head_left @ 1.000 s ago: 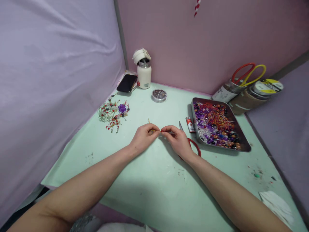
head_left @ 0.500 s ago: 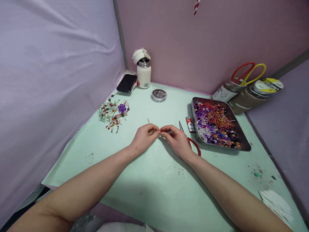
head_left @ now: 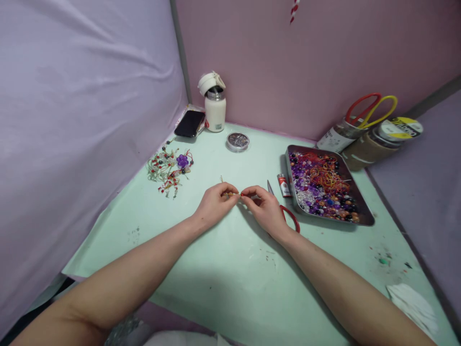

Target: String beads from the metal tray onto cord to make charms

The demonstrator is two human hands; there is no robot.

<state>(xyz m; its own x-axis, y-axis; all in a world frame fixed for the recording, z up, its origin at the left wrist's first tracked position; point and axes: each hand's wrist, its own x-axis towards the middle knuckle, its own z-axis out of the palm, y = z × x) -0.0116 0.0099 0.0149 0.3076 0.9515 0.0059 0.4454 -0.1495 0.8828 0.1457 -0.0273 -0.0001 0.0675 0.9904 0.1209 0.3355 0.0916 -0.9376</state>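
Over the middle of the table my left hand [head_left: 217, 202] is closed in a pinch on a thin yellowish cord [head_left: 222, 179], whose loose end pokes up behind the fingers. Facing it, my right hand [head_left: 262, 205] pinches a small red bead [head_left: 242, 195] between thumb and forefinger. The two sets of fingertips nearly meet, and the cord seems to run between them. Just beside my right hand lie scissors [head_left: 294, 221] with red handles, partly hidden by that hand. A red lighter [head_left: 284, 186] lies farther right, against the bead tray.
A metal tray [head_left: 293, 199] holds many beads and tangled cords. Beaded strings [head_left: 169, 168] lie at left. Behind stand a white bottle [head_left: 215, 113], a phone [head_left: 189, 124] and a round clear case [head_left: 238, 142]. Jars [head_left: 376, 144] stand back right; a white cloth [head_left: 412, 305] lies front right.
Both hands stay in nearly the same place. The right fingertips have shifted slightly around the red bead, and a little more cord shows between the hands.
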